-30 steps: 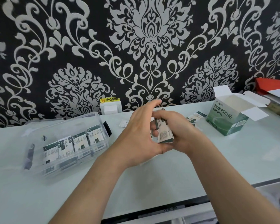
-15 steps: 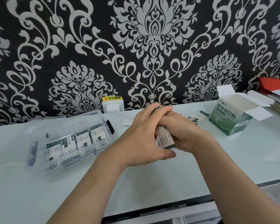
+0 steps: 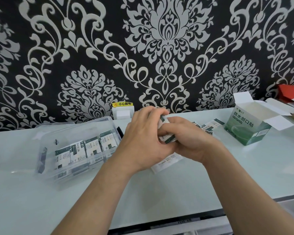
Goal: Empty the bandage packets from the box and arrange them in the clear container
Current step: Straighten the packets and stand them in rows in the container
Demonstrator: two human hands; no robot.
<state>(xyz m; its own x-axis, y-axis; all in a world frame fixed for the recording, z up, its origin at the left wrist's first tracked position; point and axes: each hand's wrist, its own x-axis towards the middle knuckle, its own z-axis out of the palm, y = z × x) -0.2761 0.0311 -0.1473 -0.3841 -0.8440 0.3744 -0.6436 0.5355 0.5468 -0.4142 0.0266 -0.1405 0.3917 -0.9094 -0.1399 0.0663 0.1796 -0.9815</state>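
Both hands meet above the middle of the table around a small stack of white-and-green bandage packets [image 3: 166,139]. My left hand [image 3: 143,141] wraps the stack from the left, and my right hand [image 3: 188,138] curls over it from the right, hiding most of it. The clear container [image 3: 46,158] sits to the left with several packets [image 3: 85,150] lined up inside. The green bandage box [image 3: 246,129] stands open at the right. More loose packets [image 3: 209,126] lie on the table behind my right hand.
A white leaflet [image 3: 166,162] lies under my hands. A wall socket with a yellow warning label [image 3: 123,110] sits at the table's back edge. A red and white object [image 3: 290,94] is at the far right. The table's front edge runs along the bottom.
The camera has tilted slightly. Both hands have closed tighter around the packet stack, covering more of it, and stay in about the same place.
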